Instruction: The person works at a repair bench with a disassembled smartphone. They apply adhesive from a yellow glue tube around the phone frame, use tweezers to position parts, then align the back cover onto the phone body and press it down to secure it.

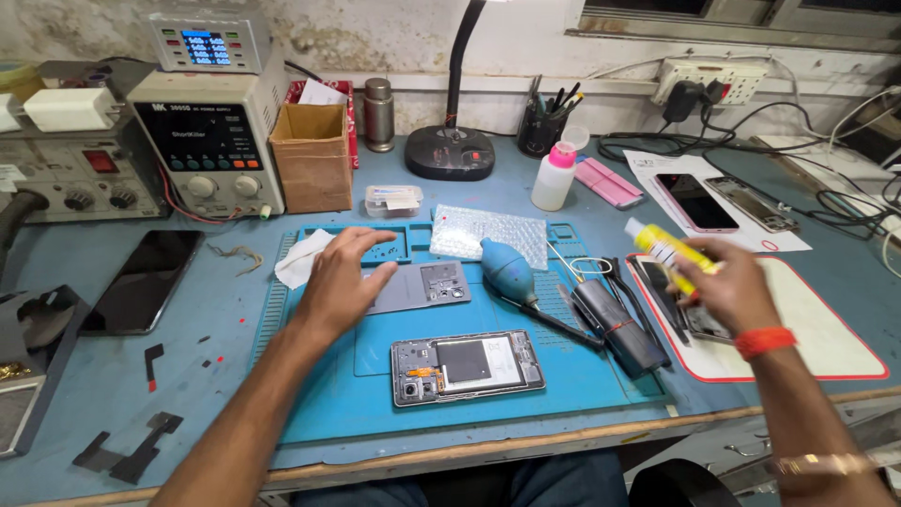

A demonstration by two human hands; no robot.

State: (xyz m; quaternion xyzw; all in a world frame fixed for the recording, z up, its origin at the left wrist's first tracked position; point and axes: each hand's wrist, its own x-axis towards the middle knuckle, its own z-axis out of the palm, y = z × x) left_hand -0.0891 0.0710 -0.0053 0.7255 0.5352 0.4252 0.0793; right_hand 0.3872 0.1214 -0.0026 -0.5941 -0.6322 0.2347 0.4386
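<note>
yellow plastic tube point(668, 253) gripped in the right hand point(732, 286); left hand point(340, 282) lies open, fingers spread, on the grey phone back cover point(422, 285).

I see a brown open cardboard box point(312, 156) beside the beige power supply's dark display panel point(195, 134), a lit blue screen point(207, 47) on the unit above it, and a black-screened phone point(144, 280) lying far left.

Wall point(526, 38): whitewashed, stained and flaking, with a white ledge running along its foot and a window frame point(741, 17) at upper right. Tabletop point(235, 300): blue surface, worn wooden front edge. Black gooseneck lamp point(450, 150) on round base; white socket strip point(718, 80) on the wall
</note>
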